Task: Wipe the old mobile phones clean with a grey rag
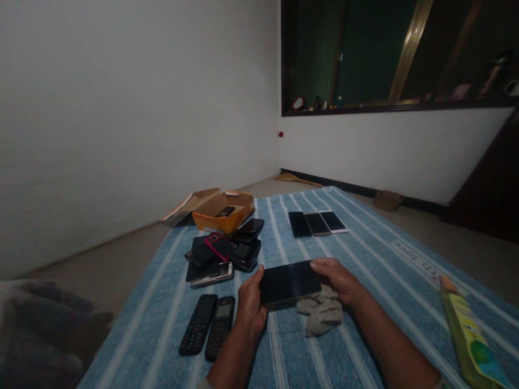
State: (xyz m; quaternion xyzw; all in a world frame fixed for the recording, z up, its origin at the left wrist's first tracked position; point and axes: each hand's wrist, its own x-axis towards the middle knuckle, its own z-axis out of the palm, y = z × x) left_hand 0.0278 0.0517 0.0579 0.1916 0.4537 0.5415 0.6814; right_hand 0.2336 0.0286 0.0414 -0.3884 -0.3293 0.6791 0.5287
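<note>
Holding black smartphone point(290, 282) between both hands, screen up, just above crumpled grey cloth point(320, 312); left hand point(251, 305) gripping phone's left end, right hand point(336, 279) its right end, fingers of each pressed together; two black keypad phones point(208, 327) just left of left hand; heap of mixed phones point(223, 254) beyond them; green tube point(470, 337) at right edge of blue striped sheet point(377, 275); three smartphones point(317, 223) side by side further on; orange cardboard box point(222, 212) holding small black phone point(225, 212) at far end.
</note>
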